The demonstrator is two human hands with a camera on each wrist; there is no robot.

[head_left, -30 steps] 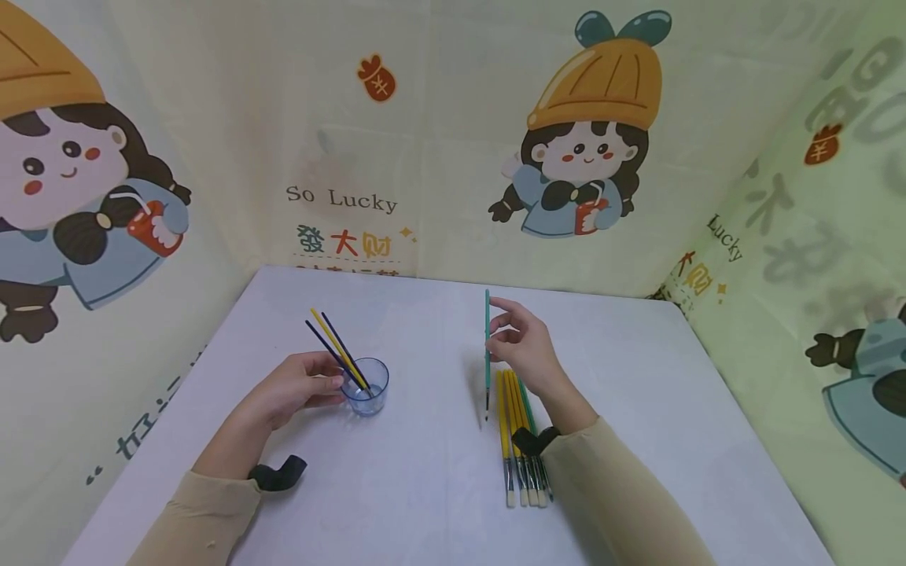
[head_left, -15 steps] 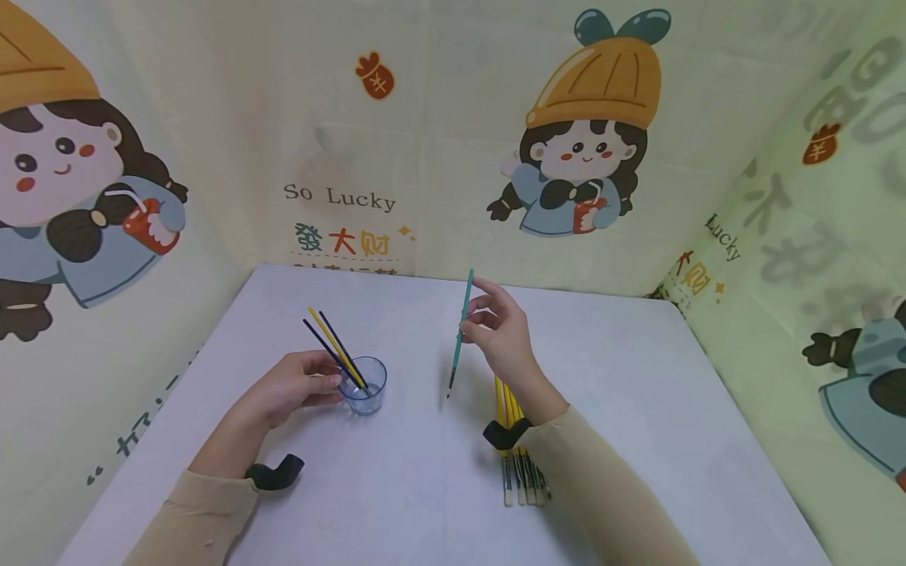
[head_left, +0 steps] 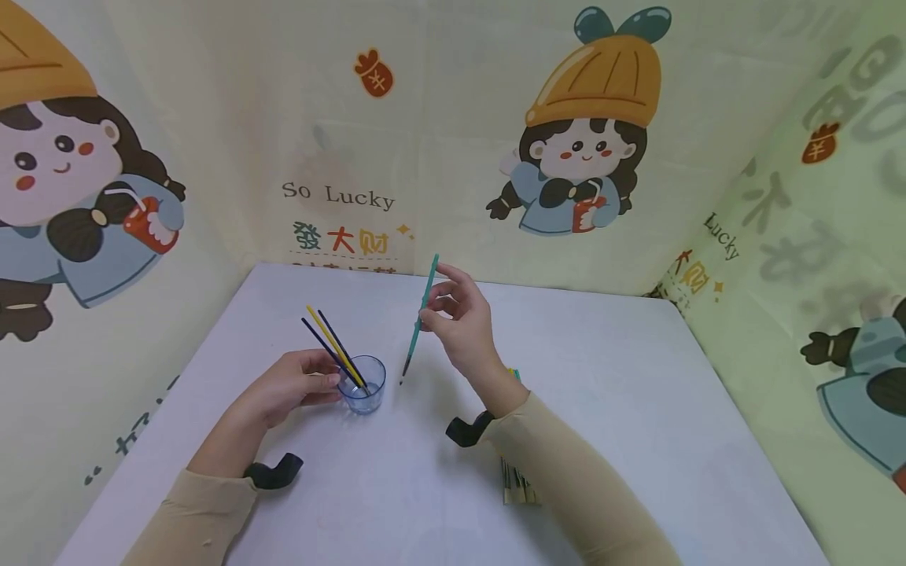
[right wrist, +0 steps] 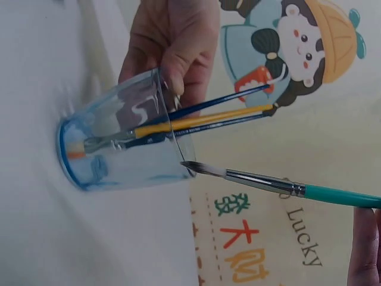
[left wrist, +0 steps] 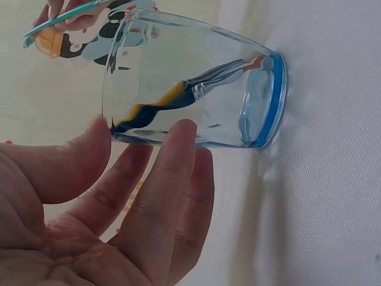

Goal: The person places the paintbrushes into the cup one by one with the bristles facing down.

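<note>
My left hand holds a clear blue-tinted glass by its side, with thumb and fingertips near the rim in the left wrist view. Two dark blue paintbrushes and a yellow paintbrush lean inside it, bristles down. Between thumb and fingers, my right hand pinches a teal paintbrush, tilted with its dark bristles downward. That brush is just right of the glass in the head view; its tip overlaps the rim in the right wrist view.
Several more paintbrushes lie side by side on the white table, mostly hidden under my right forearm. Printed cloth walls with cartoon figures enclose the table at the back and both sides.
My right hand has carried the teal paintbrush leftward from above the lying brushes to beside the glass, and the brush has tilted. My left hand has stayed at the glass.
</note>
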